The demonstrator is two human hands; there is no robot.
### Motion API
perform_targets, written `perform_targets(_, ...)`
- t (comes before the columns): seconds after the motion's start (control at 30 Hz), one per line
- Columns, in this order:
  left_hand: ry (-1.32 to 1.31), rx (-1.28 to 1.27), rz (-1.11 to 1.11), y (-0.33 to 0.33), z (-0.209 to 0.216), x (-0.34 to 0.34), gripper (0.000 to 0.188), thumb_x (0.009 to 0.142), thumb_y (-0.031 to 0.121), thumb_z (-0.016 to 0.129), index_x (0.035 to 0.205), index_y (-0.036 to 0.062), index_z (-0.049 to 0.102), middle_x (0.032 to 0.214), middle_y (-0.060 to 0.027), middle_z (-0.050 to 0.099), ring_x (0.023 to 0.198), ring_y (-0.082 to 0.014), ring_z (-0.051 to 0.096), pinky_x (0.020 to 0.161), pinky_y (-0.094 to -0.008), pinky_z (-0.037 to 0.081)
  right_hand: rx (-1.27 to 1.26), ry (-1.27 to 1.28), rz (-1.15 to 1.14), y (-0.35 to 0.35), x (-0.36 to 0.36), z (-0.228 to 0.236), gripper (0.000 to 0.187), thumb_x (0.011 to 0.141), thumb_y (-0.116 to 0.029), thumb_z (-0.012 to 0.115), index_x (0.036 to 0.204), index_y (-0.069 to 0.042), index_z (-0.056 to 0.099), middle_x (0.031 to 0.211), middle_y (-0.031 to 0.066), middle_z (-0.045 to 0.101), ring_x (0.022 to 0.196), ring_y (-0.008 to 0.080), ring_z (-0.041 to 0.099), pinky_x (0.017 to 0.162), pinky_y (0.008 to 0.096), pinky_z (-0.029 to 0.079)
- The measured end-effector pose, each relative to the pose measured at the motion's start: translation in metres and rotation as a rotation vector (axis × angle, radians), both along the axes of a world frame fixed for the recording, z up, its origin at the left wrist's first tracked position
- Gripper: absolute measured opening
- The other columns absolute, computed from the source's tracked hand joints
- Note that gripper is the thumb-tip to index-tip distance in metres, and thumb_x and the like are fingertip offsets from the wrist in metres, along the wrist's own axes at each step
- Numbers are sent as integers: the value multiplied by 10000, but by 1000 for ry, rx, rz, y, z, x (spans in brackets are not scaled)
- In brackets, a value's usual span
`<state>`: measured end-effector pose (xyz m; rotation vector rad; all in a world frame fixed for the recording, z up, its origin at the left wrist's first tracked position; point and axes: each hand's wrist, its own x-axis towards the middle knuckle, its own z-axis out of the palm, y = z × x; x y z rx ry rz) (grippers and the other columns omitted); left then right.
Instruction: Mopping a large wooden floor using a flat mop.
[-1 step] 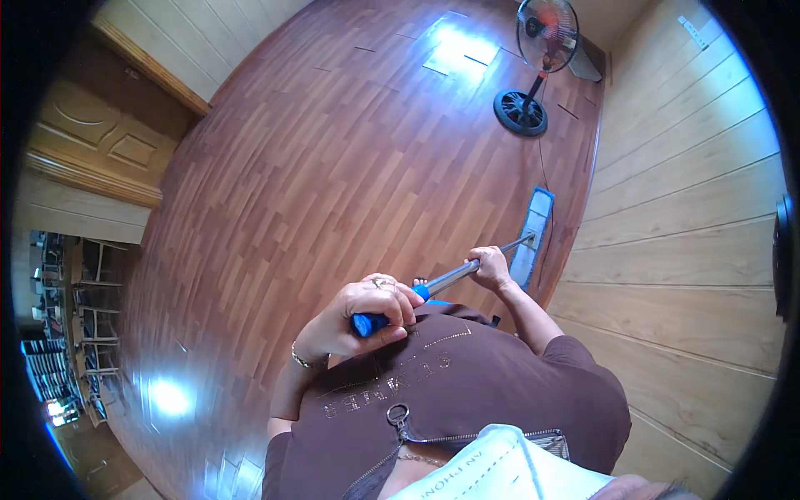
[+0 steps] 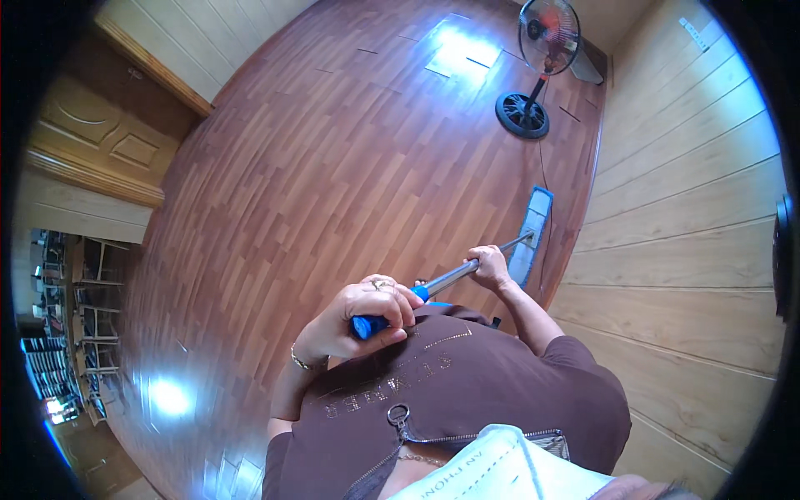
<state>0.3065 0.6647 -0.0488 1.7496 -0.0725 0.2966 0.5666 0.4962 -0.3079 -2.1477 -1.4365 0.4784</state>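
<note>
A flat mop (image 2: pixel 450 278) slants from in front of my chest out to the right. My left hand (image 2: pixel 367 312) is wrapped round the blue grip at the top of its metal handle, with the blue end cap showing below the fingers. Lower down the pole, my right hand (image 2: pixel 490 267) is closed round the bare metal. The long mop head (image 2: pixel 540 205), pale on top with a blue fringe, lies on the wood floor (image 2: pixel 333 183) close to the right wall. Part of a foot shows behind the handle.
A standing fan (image 2: pixel 522 115) with a round black base is at the far right, its thin cord (image 2: pixel 543 162) running past the mop head. Pale panelling forms the right wall (image 2: pixel 667 258). A brown door (image 2: pixel 108 125) and shelving (image 2: pixel 79 317) line the left.
</note>
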Motion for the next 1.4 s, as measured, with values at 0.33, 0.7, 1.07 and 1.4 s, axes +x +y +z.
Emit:
perform_targets(0.33, -6, 283, 212, -10, 13, -33, 174, 726, 48, 718, 724, 118, 559, 843, -5, 658, 984, -212, 646, 894, -376, 419, 162, -49, 281, 106, -3, -10, 127, 601, -102, 636, 726, -102, 614, 757, 62, 625, 848, 281, 615, 772, 414, 431)
perform_targets(0.7, -45, 492, 624, -59, 28, -77, 174, 656, 35, 707, 717, 96, 555, 750, -20, 621, 825, -230, 648, 840, -400, 449, 145, 44, 871, 215, -91, -10, 101, 615, -190, 621, 657, -116, 565, 718, 80, 604, 781, 307, 616, 665, 452, 481)
perform_targets(1.07, -91, 758, 830, -137, 76, -95, 300, 741, 257, 727, 592, 101, 519, 621, -10, 588, 607, -188, 599, 696, -362, 518, 6, 101, 1441, 187, -248, 49, 117, 648, -153, 614, 764, -156, 602, 789, 89, 648, 855, 323, 632, 778, 507, 475)
perform_targets(1.4, 43, 874, 950, -160, 86, -112, 387, 630, 368, 819, 626, 107, 534, 602, 8, 545, 620, -175, 586, 713, -370, 526, 110, 429, 1622, 154, -323, 44, 236, 667, -208, 665, 884, -133, 613, 759, 85, 656, 804, 302, 636, 767, 441, 439)
